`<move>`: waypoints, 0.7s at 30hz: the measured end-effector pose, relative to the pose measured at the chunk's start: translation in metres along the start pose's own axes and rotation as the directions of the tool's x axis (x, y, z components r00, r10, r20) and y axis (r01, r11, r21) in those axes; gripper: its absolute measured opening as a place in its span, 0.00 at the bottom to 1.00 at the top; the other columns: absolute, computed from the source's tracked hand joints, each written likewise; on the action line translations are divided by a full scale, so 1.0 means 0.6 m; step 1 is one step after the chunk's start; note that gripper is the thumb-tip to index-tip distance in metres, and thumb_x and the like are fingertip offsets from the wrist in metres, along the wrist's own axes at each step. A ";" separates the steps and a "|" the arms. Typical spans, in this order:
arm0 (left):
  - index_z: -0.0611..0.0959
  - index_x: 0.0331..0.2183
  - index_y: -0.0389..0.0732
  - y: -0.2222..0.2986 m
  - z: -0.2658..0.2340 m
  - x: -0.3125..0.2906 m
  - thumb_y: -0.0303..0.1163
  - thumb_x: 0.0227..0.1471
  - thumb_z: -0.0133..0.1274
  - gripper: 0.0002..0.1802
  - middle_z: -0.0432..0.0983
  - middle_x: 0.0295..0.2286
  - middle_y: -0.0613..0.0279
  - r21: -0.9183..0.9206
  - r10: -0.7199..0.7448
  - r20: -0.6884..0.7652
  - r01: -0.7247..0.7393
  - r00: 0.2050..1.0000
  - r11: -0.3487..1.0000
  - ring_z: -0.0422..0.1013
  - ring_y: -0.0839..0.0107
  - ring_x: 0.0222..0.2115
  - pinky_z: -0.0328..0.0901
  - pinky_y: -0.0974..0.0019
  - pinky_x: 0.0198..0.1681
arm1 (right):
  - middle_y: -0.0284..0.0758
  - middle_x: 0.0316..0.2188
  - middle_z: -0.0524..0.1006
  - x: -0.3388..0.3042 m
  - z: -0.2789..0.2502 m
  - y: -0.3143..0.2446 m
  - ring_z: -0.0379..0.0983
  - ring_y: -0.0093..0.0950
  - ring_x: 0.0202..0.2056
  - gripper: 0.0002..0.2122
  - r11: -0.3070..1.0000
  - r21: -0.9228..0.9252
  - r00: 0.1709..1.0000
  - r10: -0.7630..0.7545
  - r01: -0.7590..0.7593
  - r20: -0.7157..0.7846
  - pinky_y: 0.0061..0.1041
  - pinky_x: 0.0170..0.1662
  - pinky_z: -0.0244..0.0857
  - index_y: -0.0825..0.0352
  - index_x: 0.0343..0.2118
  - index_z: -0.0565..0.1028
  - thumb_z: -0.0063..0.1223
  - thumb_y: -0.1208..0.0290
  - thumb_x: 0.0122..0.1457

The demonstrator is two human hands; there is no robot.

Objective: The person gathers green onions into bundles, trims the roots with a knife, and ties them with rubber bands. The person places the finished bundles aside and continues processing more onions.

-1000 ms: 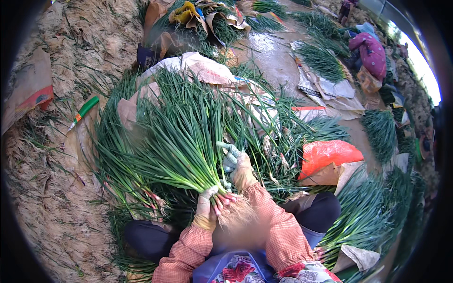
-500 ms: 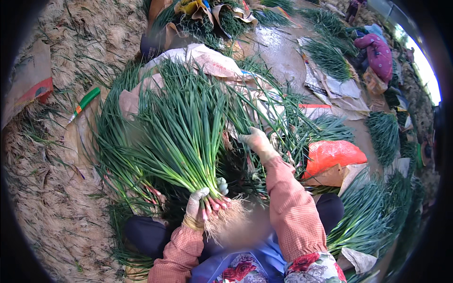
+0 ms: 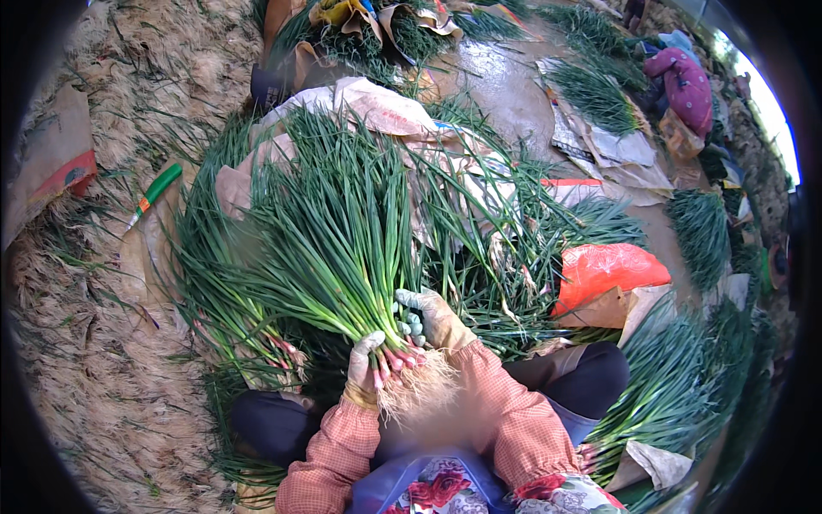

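Straw-coloured, fibrous litter (image 3: 111, 360) spreads over the ground on my left, where a green-handled knife (image 3: 160, 183) lies, and a shiny red-orange plastic bag (image 3: 610, 276) sits to my right. My gloved left hand (image 3: 364, 360) is clenched around a thick bunch of green onions with pinkish bulbs and pale, stringy roots (image 3: 351, 265), held in front of me above my lap. My gloved right hand (image 3: 435, 319) is against its right side, fingers bent; whether they grip any stems I cannot tell. I take this step as gathering and evening the bunch; the next move calls for a firm left grip with the bulbs level. Its long axis slants away from me, roots nearest, leaves fanning forward and leftward.
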State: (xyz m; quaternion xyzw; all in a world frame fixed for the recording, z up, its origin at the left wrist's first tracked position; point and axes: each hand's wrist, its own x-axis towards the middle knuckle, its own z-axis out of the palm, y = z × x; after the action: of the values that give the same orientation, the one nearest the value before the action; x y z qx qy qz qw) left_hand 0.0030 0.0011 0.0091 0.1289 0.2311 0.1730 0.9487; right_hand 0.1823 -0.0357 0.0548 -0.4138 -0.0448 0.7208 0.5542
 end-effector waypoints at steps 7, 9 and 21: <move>0.70 0.44 0.25 -0.011 0.009 -0.006 0.42 0.49 0.46 0.29 0.74 0.34 0.39 0.065 0.079 -0.022 -0.078 0.997 0.995 0.73 0.54 0.24 0.72 0.62 0.29 | 0.26 0.18 0.70 0.007 -0.020 0.054 0.64 0.19 0.14 0.08 0.901 0.390 0.981 -0.177 0.192 -0.076 0.17 0.14 0.58 0.64 0.35 0.71 0.50 0.65 0.59; 0.70 0.43 0.25 -0.015 0.009 -0.013 0.43 0.50 0.46 0.29 0.75 0.30 0.38 0.076 0.020 -0.035 -0.017 0.999 0.997 0.74 0.52 0.25 0.72 0.62 0.25 | 0.22 0.17 0.68 0.037 -0.024 0.069 0.60 0.19 0.12 0.08 0.844 0.505 0.983 -0.157 0.182 -0.093 0.19 0.13 0.55 0.61 0.31 0.70 0.50 0.62 0.58; 0.68 0.49 0.26 -0.009 0.013 -0.034 0.42 0.46 0.48 0.33 0.69 0.42 0.40 -0.009 0.068 -0.024 -0.069 0.997 0.998 0.70 0.55 0.41 0.67 0.54 0.45 | 0.37 0.33 0.79 -0.033 -0.068 -0.027 0.75 0.27 0.32 0.22 0.351 -0.926 0.964 0.263 -0.137 -0.043 0.26 0.34 0.68 0.69 0.48 0.70 0.50 0.56 0.58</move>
State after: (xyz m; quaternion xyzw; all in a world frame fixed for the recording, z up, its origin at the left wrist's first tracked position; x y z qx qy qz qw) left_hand -0.0088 -0.0132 0.0217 0.1303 0.2370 0.2080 0.9400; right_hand 0.2215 -0.0623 0.0474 -0.6123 -0.4188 0.6571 0.1338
